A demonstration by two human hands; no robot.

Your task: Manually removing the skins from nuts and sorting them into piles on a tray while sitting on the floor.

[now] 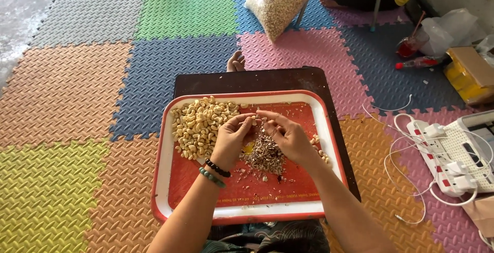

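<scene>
Red tray: a red tray (236, 209) with a white rim sits on a dark table (206, 82), right in front of the person.
Nuts: a heap of pale nuts (198, 124) fills the far left corner of the tray.
Shells: a small brown pile of shell bits (265, 156) lies in the middle of the tray, under the two hands.
More nuts: a few pale nuts (320, 150) lie by the right rim, partly hidden by the right wrist.
Left hand: the left hand (232, 138) is over the tray next to the nut heap. Its fingers are curled and pinch one small nut (256, 120) at the tips.
Right hand: the right hand (289, 137) is above the shell pile. Its fingertips meet the left ones and nip the same nut.
Beads: a black bead band (217, 168) and a green one (211, 177) ring the left wrist.
Floor: soft foam mats (77, 93) in many colours cover the floor.
Bag: a big clear bag of nuts (278, 1) leans far back.
Plugs: a white plug board (453, 155) with white wires lies on the right.
</scene>
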